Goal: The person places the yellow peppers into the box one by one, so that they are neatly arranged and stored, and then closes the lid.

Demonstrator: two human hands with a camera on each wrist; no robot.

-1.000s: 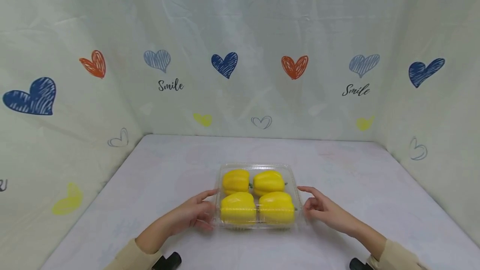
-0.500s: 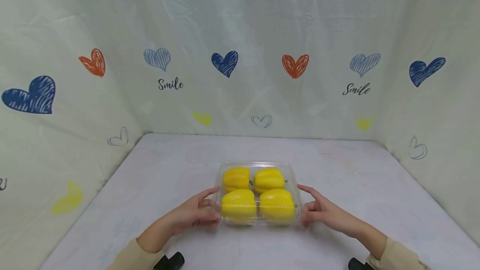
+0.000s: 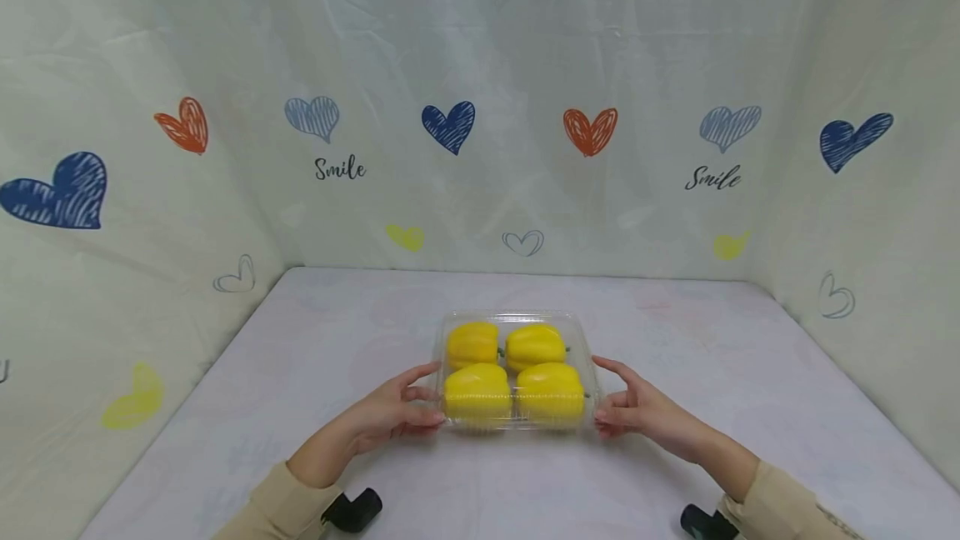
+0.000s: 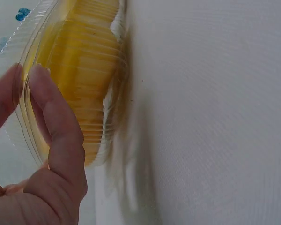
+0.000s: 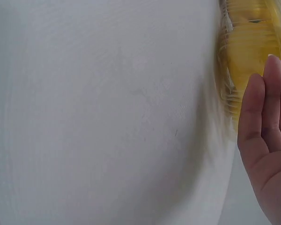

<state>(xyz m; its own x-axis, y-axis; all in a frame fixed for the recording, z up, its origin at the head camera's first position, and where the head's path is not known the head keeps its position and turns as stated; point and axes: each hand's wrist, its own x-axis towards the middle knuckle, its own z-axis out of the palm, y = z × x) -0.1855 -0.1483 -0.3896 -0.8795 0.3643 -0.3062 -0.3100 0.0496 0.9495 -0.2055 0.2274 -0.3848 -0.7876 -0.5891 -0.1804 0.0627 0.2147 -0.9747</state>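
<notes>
A clear plastic clamshell box (image 3: pixel 517 427) holds several yellow bell peppers (image 3: pixel 477 390) in two rows, between my hands. My left hand (image 3: pixel 390 415) is at its left side. The left wrist view shows the left thumb and a fingertip (image 4: pixel 40 77) pinching the box's rim. My right hand (image 3: pixel 648 413) grips the right side, index finger stretched along the edge and other fingers bent in near the front corner. In the right wrist view, the right fingers (image 5: pixel 271 93) lie against the ribbed wall; the thumb is out of sight there. Whether the box touches the table is unclear.
A white table (image 3: pixel 360 307) lies under the box. Fabric walls (image 3: pixel 525 40) printed with hearts and the word Smile enclose it at the back and both sides. Dark wrist cameras (image 3: pixel 352 511) sit by both sleeves.
The box has shifted slightly away from me, up in the head view, with both hands following. My fingers have closed in on its two sides.
</notes>
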